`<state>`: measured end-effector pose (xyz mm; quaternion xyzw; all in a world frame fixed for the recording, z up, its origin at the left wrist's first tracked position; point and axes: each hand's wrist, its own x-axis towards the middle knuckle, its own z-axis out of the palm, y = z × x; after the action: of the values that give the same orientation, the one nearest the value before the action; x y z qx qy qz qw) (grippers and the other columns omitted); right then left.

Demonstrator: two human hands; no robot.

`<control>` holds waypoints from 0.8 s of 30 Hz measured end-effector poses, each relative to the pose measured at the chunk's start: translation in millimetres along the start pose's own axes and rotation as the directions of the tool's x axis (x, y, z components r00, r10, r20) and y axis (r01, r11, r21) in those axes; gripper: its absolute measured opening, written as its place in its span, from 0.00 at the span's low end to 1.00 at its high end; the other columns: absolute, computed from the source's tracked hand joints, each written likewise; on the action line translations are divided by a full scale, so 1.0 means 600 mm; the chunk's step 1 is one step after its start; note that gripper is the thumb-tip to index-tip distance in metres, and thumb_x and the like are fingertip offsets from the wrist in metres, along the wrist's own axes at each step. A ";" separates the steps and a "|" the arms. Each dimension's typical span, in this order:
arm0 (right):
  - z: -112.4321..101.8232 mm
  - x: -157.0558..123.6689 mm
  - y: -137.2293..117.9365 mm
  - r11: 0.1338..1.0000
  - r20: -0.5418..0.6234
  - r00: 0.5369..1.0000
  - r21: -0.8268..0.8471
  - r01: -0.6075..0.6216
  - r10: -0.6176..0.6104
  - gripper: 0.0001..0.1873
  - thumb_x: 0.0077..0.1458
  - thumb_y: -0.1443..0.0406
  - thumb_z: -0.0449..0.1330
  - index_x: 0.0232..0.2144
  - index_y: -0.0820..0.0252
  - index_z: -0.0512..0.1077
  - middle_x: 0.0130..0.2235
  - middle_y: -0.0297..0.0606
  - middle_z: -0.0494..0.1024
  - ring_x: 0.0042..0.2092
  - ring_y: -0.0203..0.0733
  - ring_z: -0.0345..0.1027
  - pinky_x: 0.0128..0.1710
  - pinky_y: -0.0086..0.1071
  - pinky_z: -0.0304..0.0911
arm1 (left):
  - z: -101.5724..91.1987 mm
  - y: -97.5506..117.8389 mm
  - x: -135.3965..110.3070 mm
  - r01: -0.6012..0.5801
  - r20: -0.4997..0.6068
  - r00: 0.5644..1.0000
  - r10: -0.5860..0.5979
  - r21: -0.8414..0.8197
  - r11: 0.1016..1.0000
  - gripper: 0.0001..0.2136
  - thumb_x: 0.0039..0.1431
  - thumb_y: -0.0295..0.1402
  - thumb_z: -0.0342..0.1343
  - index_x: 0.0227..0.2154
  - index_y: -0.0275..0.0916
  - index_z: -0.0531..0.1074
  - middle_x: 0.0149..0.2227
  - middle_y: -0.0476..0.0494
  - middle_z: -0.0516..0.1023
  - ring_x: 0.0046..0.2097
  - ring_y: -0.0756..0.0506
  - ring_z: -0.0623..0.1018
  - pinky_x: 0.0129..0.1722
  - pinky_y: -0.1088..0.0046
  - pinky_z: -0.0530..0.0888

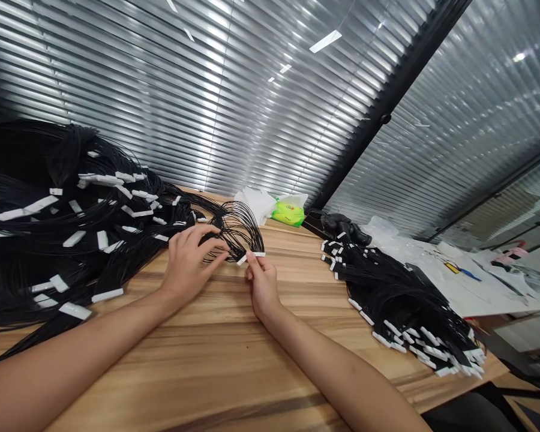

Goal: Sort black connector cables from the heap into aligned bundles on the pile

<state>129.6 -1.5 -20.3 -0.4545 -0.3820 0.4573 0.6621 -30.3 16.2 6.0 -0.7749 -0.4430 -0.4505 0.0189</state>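
A big tangled heap of thin black cables with white tags [67, 222] covers the left of the wooden table [216, 354]. A looped bunch of black cables [240, 231] fans out from it toward the middle. My left hand [191, 258] rests on this bunch, fingers curled and pinching strands. My right hand [261, 282] is closed in a pinch on a white tag [252, 256] at the end of the loop. Both forearms reach in from the bottom edge.
A neat pile of black cables with white tags [400, 306] lies at the right, running to the table's edge. A green tissue pack [288, 211] and white tissues sit at the back. Papers and clear plastic [454, 270] lie beyond. Blinds close off the back.
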 end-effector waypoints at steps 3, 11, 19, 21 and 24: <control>0.000 0.000 -0.001 1.000 0.007 1.000 -0.012 -0.004 0.004 0.20 0.44 0.49 0.65 0.20 0.60 0.68 0.16 0.24 0.57 0.21 0.30 0.46 0.22 0.30 0.42 | -0.001 -0.001 -0.001 -0.013 0.041 0.999 0.013 -0.002 1.000 0.06 0.60 0.38 0.56 0.34 0.49 0.77 0.50 0.47 0.75 0.54 0.39 0.69 0.53 0.56 0.57; -0.002 0.000 0.002 0.999 0.000 1.000 -0.034 -0.005 0.005 0.20 0.43 0.49 0.65 0.20 0.60 0.68 0.16 0.24 0.57 0.20 0.30 0.45 0.22 0.30 0.42 | 0.002 -0.001 -0.003 -0.027 0.124 0.992 0.025 0.010 1.000 0.08 0.63 0.37 0.51 0.35 0.44 0.75 0.47 0.44 0.76 0.52 0.40 0.70 0.50 0.59 0.59; -0.003 0.004 0.002 0.998 -0.046 0.999 0.064 0.004 -0.001 0.19 0.44 0.51 0.66 0.23 0.60 0.68 0.18 0.24 0.57 0.21 0.30 0.45 0.22 0.29 0.42 | -0.011 0.011 -0.008 -0.180 0.126 0.975 0.185 -0.048 0.982 0.12 0.61 0.39 0.52 0.24 0.41 0.70 0.36 0.45 0.78 0.43 0.43 0.72 0.48 0.61 0.58; -0.003 0.006 -0.001 0.992 -0.055 0.998 0.124 -0.010 0.017 0.19 0.44 0.52 0.66 0.22 0.59 0.67 0.19 0.23 0.56 0.22 0.30 0.44 0.23 0.29 0.43 | -0.012 0.007 -0.007 -0.165 0.172 0.968 0.183 -0.113 0.980 0.15 0.62 0.39 0.49 0.21 0.41 0.68 0.27 0.49 0.75 0.33 0.46 0.71 0.44 0.63 0.59; -0.002 0.007 -0.007 0.974 -0.052 0.998 0.224 -0.034 0.047 0.18 0.42 0.54 0.68 0.21 0.58 0.65 0.19 0.23 0.54 0.22 0.29 0.44 0.24 0.29 0.46 | -0.007 -0.005 -0.003 0.076 0.157 0.986 -0.049 -0.172 0.982 0.18 0.65 0.40 0.43 0.22 0.41 0.68 0.20 0.52 0.70 0.26 0.48 0.66 0.36 0.67 0.61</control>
<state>133.0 1.6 -16.2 -0.3979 -0.3000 0.4975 0.7101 -35.6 14.9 5.9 -0.7912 -0.4257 -0.4279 -0.0983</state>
